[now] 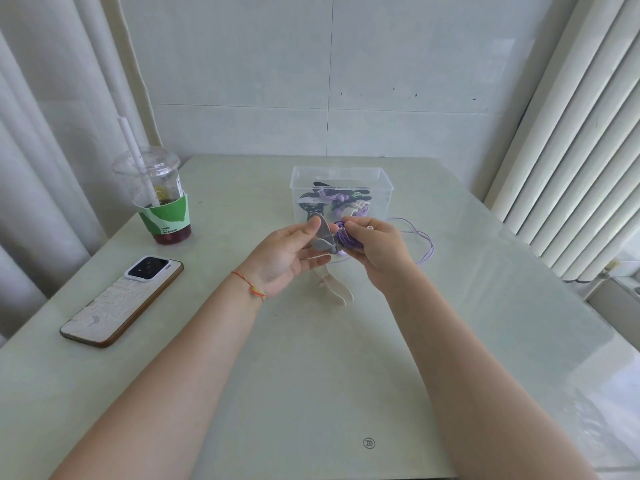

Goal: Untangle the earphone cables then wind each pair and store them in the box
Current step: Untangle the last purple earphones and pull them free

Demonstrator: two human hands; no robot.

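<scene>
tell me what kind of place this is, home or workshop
Most likely a home, at a plain table against a tiled wall. A takeaway drink cup and a phone lie beside the work, and pale curtains hang at the left.

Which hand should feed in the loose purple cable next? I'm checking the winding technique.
The right hand: it already pinches the purple cable, whose slack trails on its side. The left hand holds the grey winder.

Left hand [287, 251] pinches grey winder [325, 233]; right hand [375, 245] holds purple cable [346, 235].
</scene>
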